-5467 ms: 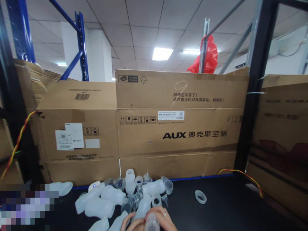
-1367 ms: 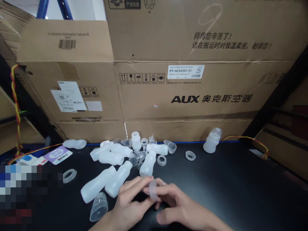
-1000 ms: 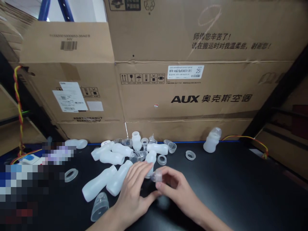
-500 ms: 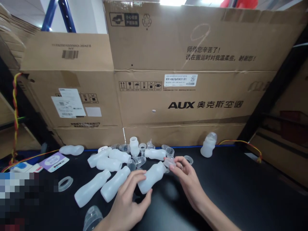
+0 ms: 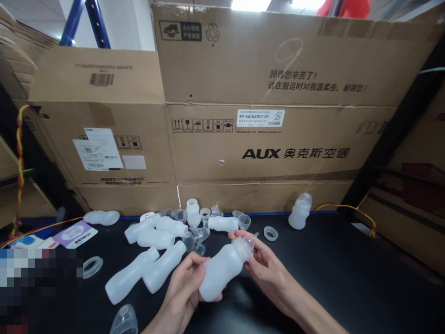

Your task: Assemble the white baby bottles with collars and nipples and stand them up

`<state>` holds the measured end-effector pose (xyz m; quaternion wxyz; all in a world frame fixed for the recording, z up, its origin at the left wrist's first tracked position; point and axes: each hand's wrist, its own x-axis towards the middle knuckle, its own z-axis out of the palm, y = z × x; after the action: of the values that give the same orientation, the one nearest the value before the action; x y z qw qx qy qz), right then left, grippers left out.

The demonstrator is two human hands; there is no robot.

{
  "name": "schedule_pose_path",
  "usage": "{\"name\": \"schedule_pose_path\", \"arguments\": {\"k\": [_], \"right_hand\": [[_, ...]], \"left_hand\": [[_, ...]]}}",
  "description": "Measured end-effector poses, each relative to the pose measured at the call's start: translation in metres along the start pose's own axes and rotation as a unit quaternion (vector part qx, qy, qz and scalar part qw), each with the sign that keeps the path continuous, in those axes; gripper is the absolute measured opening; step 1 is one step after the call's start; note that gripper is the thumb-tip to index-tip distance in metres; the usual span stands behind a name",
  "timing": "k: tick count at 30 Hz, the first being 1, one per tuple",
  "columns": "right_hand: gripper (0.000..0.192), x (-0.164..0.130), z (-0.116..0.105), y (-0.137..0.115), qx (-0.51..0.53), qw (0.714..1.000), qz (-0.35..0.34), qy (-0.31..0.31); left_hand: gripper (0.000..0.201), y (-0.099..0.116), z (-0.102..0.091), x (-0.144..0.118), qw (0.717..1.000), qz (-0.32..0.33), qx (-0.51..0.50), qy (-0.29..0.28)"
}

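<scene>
Cardboard boxes (image 5: 257, 153) wall the far side of the black bench (image 5: 347, 278). Left hand (image 5: 184, 287) grips the frosted bottle (image 5: 222, 269), now raised off the bench; right hand (image 5: 264, 264) pinches its nipple cap (image 5: 245, 242). Loose bottles (image 5: 149, 260) lie left.
</scene>
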<state>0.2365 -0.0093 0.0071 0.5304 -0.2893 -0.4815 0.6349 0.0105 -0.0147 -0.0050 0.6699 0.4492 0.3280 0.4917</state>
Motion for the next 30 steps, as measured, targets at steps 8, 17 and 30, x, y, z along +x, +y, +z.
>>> {"name": "schedule_pose_path", "arguments": {"k": [8,17,30], "right_hand": [[0.045,0.008,-0.002,0.002,-0.169,0.982,-0.062,0.061],[0.025,0.003,-0.015,-0.006,-0.228,0.948,-0.171,0.141],[0.039,-0.006,-0.027,-0.014,-0.467,0.880,-0.078,0.044]], "left_hand": [[0.035,-0.004,0.000,0.000,0.987,0.138,0.085,0.023],[0.025,0.002,-0.012,0.008,0.947,0.222,0.230,0.040],[0.030,-0.003,-0.023,0.005,0.890,0.348,0.293,-0.024]]}}
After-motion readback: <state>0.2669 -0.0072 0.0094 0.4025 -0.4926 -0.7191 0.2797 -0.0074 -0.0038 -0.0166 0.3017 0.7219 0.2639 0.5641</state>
